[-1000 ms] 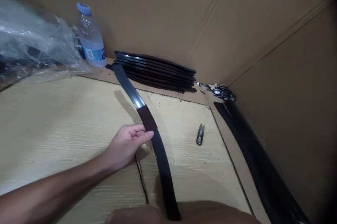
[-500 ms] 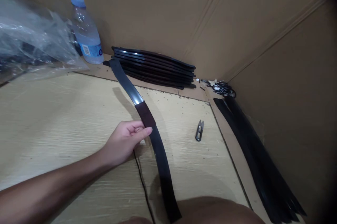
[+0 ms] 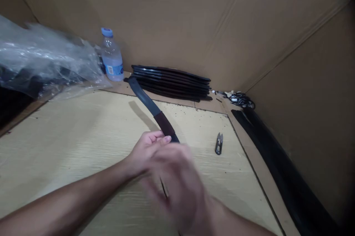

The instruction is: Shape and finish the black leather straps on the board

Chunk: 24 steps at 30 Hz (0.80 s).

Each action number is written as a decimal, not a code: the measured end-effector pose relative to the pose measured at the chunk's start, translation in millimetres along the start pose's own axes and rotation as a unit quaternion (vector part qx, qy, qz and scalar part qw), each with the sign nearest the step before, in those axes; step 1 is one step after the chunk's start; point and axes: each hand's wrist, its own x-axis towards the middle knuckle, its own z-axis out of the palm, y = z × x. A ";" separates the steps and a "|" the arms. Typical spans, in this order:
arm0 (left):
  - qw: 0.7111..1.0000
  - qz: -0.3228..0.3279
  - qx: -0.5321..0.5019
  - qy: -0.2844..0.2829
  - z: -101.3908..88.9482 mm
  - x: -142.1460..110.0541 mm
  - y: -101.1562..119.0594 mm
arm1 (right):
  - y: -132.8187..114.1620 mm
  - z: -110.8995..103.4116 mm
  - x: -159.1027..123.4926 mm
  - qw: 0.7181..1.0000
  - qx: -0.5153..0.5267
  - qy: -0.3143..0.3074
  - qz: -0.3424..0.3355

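My left hand point(image 3: 148, 149) pinches a flat, curved black strip point(image 3: 143, 96) between thumb and fingers, just below a dark brown wrapped section point(image 3: 164, 122). The strip's far end points toward the back of the table, and its near part is hidden behind my right hand point(image 3: 180, 186). That hand is smeared by motion, in front of and below the left one, so its fingers cannot be made out. A thin dark cord point(image 3: 164, 188) shows beside it. To the right lie small thread snips point(image 3: 219, 143), blades pointing away.
A stack of black strips point(image 3: 172, 82) lies by the back cardboard wall point(image 3: 177, 18). Beside it stand a water bottle point(image 3: 112, 60) and a clear plastic bag point(image 3: 50, 58). Long black strips point(image 3: 277, 169) line the right wall, with tangled cords point(image 3: 241, 100) in the corner.
My right hand has come into view from below, over the near part of the strip. The view has shifted, while my left hand keeps its hold on the strip.
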 end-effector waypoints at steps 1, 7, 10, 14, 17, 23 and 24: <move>1.000 0.003 -0.017 -0.002 0.6 0.0 0.4 | 11.5 -5.5 5.2 0.999 -0.015 0.042 -0.005; 0.997 0.000 -0.066 -0.028 4.1 -1.4 -0.9 | 55.4 -21.6 0.0 0.902 0.298 -0.032 0.309; 0.998 0.002 -0.058 -0.039 3.4 -3.5 -2.9 | 50.1 -14.9 -8.6 0.813 0.414 -0.054 0.406; 0.999 0.007 -0.021 -0.035 3.7 -5.8 -3.5 | 40.1 -14.2 -13.0 0.779 0.450 -0.050 0.435; 0.999 0.012 0.030 0.000 5.3 -5.5 -1.9 | 39.8 -18.5 -15.6 0.779 0.464 -0.029 0.420; 0.999 -0.002 0.046 0.003 5.1 -6.2 0.5 | 44.0 -17.2 -23.2 0.778 0.460 -0.037 0.426; 0.999 -0.008 0.038 -0.011 4.5 -6.9 0.4 | 44.6 -16.3 -23.8 0.781 0.461 -0.049 0.419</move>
